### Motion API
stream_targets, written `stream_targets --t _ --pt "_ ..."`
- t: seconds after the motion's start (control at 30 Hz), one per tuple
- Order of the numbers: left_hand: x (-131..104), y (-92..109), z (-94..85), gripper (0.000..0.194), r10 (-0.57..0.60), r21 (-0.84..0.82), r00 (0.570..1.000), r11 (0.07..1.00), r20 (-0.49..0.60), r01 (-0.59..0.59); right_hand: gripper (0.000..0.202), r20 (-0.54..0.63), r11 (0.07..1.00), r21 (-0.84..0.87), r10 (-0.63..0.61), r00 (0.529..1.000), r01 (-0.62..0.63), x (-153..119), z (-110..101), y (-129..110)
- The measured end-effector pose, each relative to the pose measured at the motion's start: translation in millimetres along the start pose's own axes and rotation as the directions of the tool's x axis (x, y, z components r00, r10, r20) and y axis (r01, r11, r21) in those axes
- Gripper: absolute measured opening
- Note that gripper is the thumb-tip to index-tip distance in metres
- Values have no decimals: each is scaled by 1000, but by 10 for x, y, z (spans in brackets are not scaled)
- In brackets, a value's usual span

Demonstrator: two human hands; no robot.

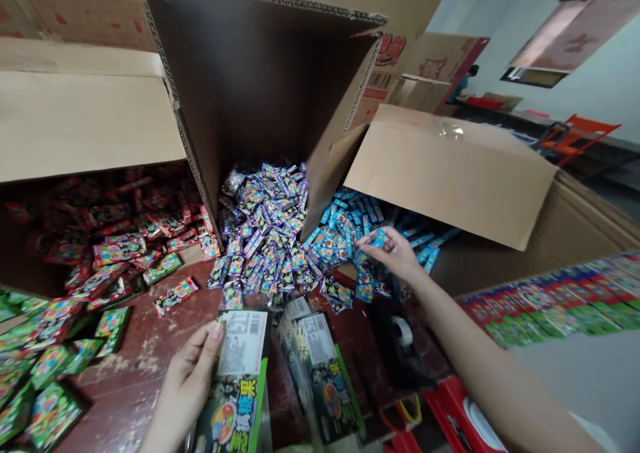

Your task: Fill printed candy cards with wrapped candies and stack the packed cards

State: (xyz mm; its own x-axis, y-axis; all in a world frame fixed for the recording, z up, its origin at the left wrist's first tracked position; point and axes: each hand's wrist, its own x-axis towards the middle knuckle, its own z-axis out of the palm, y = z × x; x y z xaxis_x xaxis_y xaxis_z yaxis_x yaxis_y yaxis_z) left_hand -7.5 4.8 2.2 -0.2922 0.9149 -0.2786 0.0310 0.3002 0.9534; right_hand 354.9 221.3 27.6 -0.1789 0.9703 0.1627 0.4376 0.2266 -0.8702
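Observation:
My left hand (187,376) pinches the upper left edge of a printed black and green candy bag (240,346), thumb on its white label. At the front of the right-hand pile, my right hand (397,256) has its fingers closed on a small blue candy packet (380,238). Around and below it lie more blue packets (343,229). A heap of purple packets (273,223) spills from the middle box onto the table. More printed bags (325,373) lie in a stack just right of the held bag.
Red packets (120,247) fill the left box, with green packets (55,409) in front. Cardboard walls (183,126) divide the piles. A black tape dispenser (395,343) and scissors (413,409) lie below my right forearm. Packet strips (550,299) hang at right. A person (463,85) is far behind.

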Motion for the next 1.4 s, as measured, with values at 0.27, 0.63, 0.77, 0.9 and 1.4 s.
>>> stream_targets --t 0.27,0.63,0.77,0.9,1.4 --pt "-68 13 86 50 -9 -55 1000 998 -17 8 37 364 619 596 359 859 -511 -869 907 -524" --pt "-155 -101 66 49 40 -97 996 994 -85 -49 36 205 744 639 81 975 -196 -541 1728 -1144" --pt "-207 -112 43 47 57 -117 994 991 -95 -67 36 281 793 604 -116 953 -82 -518 2068 -1346" --pt "-229 -134 0 47 56 -138 991 988 -123 -73 30 112 770 632 -200 973 85 -607 2190 -1350" --pt "-255 -86 20 49 -1 -248 995 968 -100 -24 22 175 848 450 -392 903 281 -674 2157 -1276"
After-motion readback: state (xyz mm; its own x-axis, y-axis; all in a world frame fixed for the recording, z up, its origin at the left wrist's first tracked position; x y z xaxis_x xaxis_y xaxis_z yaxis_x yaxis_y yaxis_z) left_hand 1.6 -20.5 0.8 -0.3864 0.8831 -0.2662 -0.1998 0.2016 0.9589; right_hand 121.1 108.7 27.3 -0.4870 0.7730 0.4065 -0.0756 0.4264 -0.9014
